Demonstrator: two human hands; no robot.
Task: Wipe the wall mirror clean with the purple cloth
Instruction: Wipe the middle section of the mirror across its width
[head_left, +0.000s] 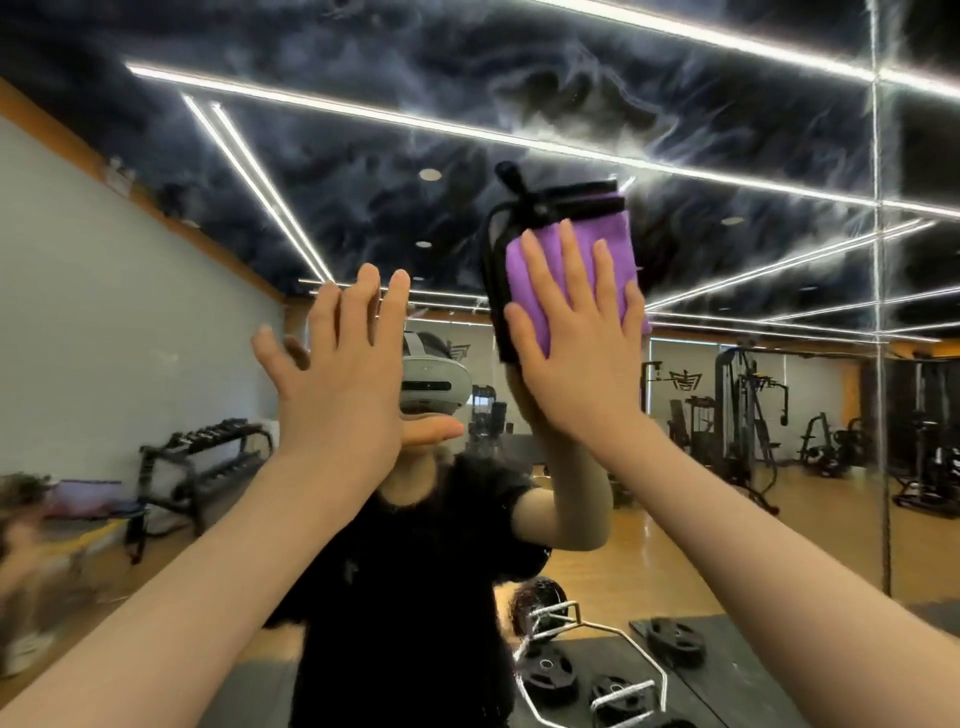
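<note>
The right hand (582, 348) is raised high, fingers straight and spread, its palm pressing the purple cloth (571, 260) flat against the wall mirror (727, 156). The cloth is folded into a rough rectangle with black trim along its top and left edges, and it shows above and between the fingers. The left hand (343, 369) is lifted beside it at a slightly lower height, fingers straight and close together with the thumb out to the side, holding nothing; whether it touches the glass cannot be told.

The mirror reflects the person in a black shirt and a grey headset (431, 379), along with a dark marbled ceiling crossed by white light strips. Also reflected are a dumbbell rack (208, 457) holding rows of dumbbells at left, weight machines (743, 410) at right, and, low in the view, a curved barbell (587, 665) and black weight plates (545, 670) lying on a dark mat.
</note>
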